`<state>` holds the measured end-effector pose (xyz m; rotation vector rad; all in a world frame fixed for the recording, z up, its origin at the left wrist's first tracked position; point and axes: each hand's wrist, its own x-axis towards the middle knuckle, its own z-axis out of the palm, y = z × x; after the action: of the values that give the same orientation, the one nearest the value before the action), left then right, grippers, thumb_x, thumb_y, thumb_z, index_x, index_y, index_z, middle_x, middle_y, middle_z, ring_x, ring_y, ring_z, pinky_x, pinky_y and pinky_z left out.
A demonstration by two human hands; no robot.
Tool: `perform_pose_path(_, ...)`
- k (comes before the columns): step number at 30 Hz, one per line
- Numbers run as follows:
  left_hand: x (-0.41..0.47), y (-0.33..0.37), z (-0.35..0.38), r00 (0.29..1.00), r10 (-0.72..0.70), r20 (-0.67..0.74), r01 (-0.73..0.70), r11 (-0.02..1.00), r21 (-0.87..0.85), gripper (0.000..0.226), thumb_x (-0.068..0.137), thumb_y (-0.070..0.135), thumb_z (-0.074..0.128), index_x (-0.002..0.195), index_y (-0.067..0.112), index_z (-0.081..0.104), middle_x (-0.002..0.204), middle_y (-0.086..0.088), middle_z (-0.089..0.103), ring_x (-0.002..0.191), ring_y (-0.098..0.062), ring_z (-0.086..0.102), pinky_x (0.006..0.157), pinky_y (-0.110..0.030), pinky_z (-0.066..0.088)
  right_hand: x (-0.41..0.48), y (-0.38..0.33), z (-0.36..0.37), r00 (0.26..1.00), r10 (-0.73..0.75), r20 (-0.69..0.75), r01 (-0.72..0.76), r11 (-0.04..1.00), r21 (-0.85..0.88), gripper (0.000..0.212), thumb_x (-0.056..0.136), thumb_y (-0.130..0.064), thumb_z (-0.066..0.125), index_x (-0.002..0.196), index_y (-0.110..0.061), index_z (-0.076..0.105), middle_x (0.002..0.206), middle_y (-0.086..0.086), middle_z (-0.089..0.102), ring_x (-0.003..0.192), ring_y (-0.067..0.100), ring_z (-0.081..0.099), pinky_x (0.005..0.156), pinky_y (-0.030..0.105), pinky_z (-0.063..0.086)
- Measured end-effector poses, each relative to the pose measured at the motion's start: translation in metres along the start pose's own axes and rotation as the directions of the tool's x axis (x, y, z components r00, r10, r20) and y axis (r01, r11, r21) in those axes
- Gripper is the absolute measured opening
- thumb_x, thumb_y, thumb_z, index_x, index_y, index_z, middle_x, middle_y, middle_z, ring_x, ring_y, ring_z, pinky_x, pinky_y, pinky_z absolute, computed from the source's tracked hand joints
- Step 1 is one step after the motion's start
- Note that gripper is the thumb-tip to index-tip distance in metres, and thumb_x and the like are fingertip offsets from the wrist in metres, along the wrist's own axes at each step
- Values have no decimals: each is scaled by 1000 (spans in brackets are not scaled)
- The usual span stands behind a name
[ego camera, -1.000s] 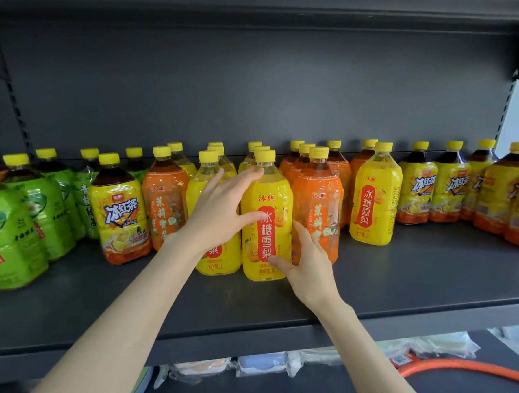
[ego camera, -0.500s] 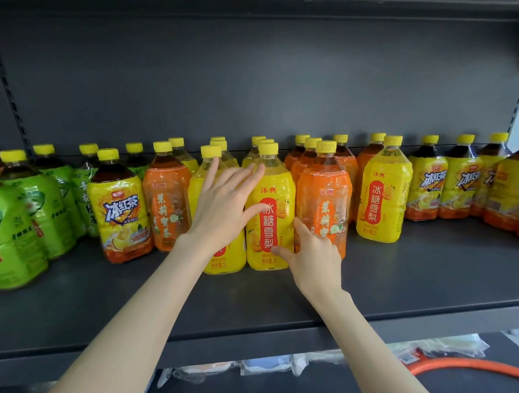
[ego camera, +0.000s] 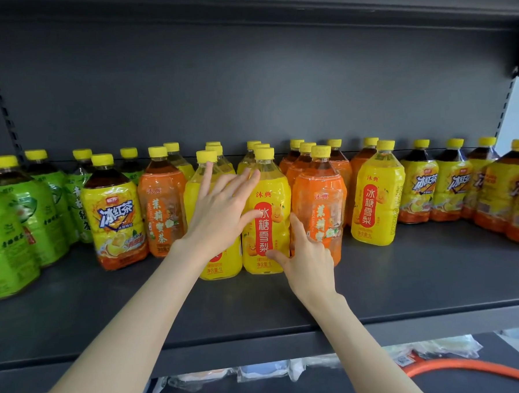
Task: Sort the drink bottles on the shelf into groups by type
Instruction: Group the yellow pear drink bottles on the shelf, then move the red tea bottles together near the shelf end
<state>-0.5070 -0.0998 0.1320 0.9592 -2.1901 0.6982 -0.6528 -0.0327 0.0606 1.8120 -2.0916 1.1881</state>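
1. The left hand [ego camera: 220, 216] is lying wide, fingers straight and spread, flat against the fronts of two pear drinks on the shelf [ego camera: 258, 304]: the left yellow bottle [ego camera: 217, 267] and the centre yellow bottle [ego camera: 270, 201], which are standing touching side by side.
2. The right hand [ego camera: 309, 256] is also spread and gripping nothing. Its thumb is touching the centre yellow bottle's lower front, its index finger is pointing up the seam beside it, and its other fingers are resting on the orange bottle [ego camera: 324, 199] just to the right.
3. All three are standing upright, long axes vertical, directly beyond the hands. The seam is running under the right index finger, so the right hand is nearer for parting yellow from orange.
4. A stray yellow bottle [ego camera: 376, 202] is standing beyond the orange group, on the right hand's side, and probably belongs with the yellow pair.
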Motion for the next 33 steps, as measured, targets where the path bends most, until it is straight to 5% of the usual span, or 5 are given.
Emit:
perform_pose_path(18, -7, 21, -13, 996, -84, 11, 84, 995, -44, 62, 93, 42, 50, 146, 14, 31, 149, -9, 37, 137, -26, 35, 115, -38, 4, -1, -7, -18, 994, 4, 105, 6, 996, -94, 71, 93, -43, 55, 149, -19, 18, 128, 8, 59, 108, 27, 61, 85, 36, 51)
perform_pose_path(22, -10, 24, -19, 996, -92, 17, 94, 990, -108, 58, 96, 39, 44, 147, 17, 26, 154, -6, 28, 141, -24, 27, 112, -30, -2, -1, -7, -23, 996, -12, 84, 19, 996, -87, 53, 96, -39, 53, 141, -18, 34, 124, 8, 62, 107, 30, 60, 83, 40, 53)
perform_pose_path(24, -14, 25, -27, 994, -99, 34, 104, 979, -178, 51, 97, 37, 43, 144, 18, 35, 152, -4, 31, 139, -24, 29, 114, -29, 11, -1, -8, -28, 997, -34, 65, 38, 997, -61, 41, 97, -36, 50, 132, -17, 45, 120, 8, 64, 104, 30, 62, 82, 40, 53)
perform_pose_path(27, -28, 19, -41, 992, -128, -6, 122, 956, -266, 36, 96, 33, 48, 127, 17, 57, 134, 1, 53, 114, -18, 54, 89, -24, 39, -1, -12, -35, 996, -88, 14, 88, 996, 0, 35, 97, -33, 50, 126, -16, 56, 116, 7, 66, 96, 27, 64, 78, 37, 54)
perform_pose_path(33, -69, -26, -58, 956, -291, -49, 251, 890, -379, 23, 90, 29, 60, 103, 13, 68, 95, 0, 68, 78, -12, 63, 64, -29, 53, 0, -49, -32, 982, -169, -83, 183, 960, 211, 22, 94, -26, 57, 109, -13, 67, 104, 4, 69, 82, 20, 66, 69, 40, 56)
